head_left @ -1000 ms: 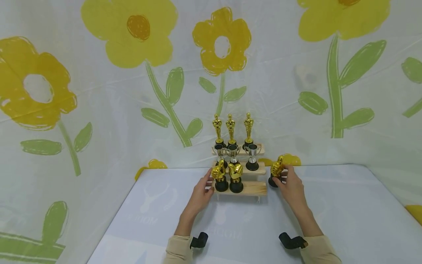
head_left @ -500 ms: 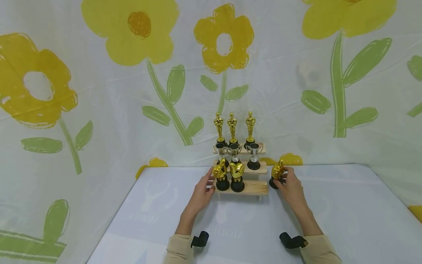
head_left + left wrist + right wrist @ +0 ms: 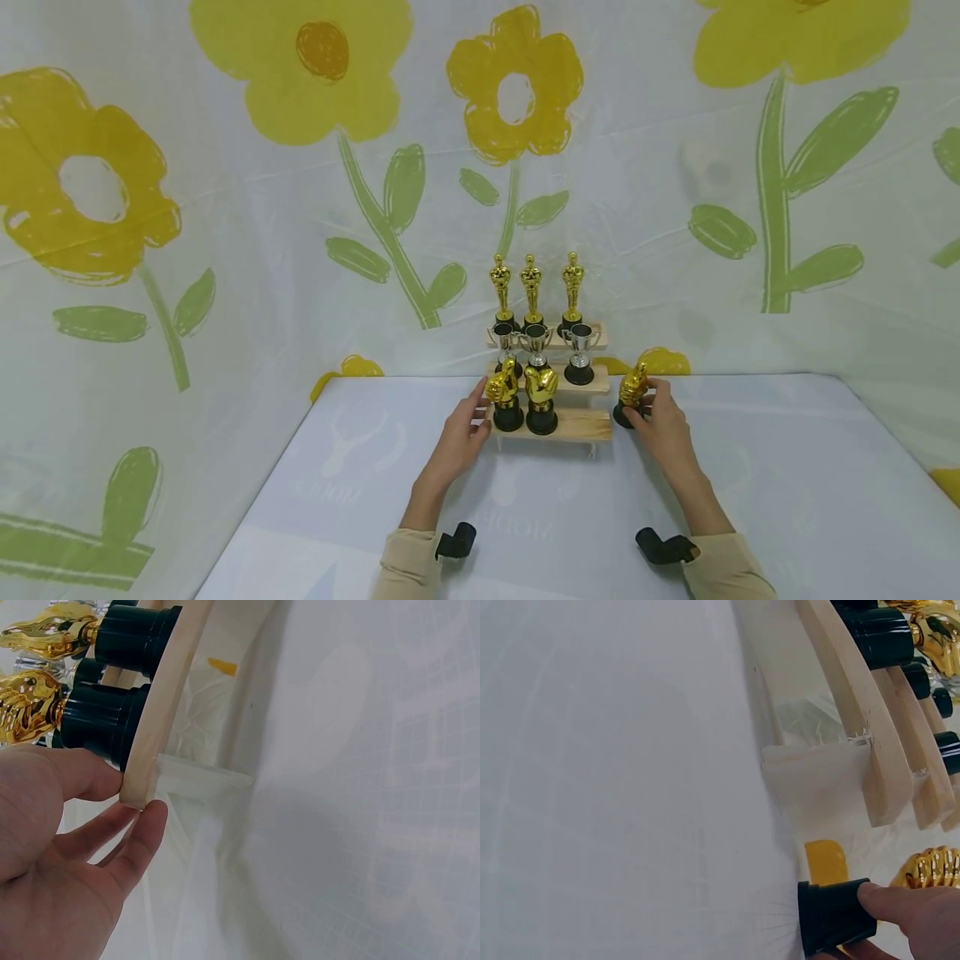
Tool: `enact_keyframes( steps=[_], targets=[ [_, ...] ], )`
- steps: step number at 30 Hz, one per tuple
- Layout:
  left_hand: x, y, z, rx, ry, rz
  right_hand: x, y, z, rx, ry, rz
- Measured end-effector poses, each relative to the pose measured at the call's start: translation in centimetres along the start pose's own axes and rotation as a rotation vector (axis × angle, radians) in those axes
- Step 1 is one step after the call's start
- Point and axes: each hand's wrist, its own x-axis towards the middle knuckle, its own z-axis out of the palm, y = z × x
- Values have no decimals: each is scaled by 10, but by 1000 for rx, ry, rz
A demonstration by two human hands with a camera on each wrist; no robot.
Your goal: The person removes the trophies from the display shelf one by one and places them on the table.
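Note:
In the head view a three-tier wooden display shelf point(image 3: 585, 423) stands at the back of the table. Its lowest tier carries a gold thumbs-up trophy point(image 3: 504, 392) and a second gold hand-shaped trophy point(image 3: 542, 390), both on black bases. My left hand point(image 3: 459, 433) pinches the left end of that tier, thumb above and fingers below, as the left wrist view shows on the board point(image 3: 159, 712). To the shelf's right, my right hand point(image 3: 666, 425) holds another gold thumbs-up trophy point(image 3: 633, 383). Thumb and fingers grip its black base point(image 3: 832, 911), which is upright at the table surface.
Silver cup trophies point(image 3: 581, 343) stand on the middle tier, and gold figure trophies point(image 3: 573, 287) on the top one. A flower-printed cloth point(image 3: 630, 183) hangs behind the white table point(image 3: 570, 525). The lowest tier's right part is bare wood.
The view has shifted slightly. Both hands keep their places, the left at the shelf and the right on the thumbs-up trophy, which may have turned or settled a little.

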Motion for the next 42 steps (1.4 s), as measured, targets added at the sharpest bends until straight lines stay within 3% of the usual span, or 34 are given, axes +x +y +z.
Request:
enact_keyframes(
  steps=[15, 21, 34, 37, 42],
  targets=[
    [-2, -3, -1, -26, 3, -2, 1, 0, 2, -41, 17, -33],
    [-1, -4, -1, -28, 12, 14, 1, -10, -6, -69, 20, -25],
    [0, -3, 0, -27, 1, 50, -17, -53, -36, -180, 210, -35],
    [-1, -4, -1, -23, 8, 51, -19, -64, -33, -145, 174, -81],
    [-1, -7, -1, -32, 14, 55, -21, -86, -16, -8, 32, -177]
  ],
)
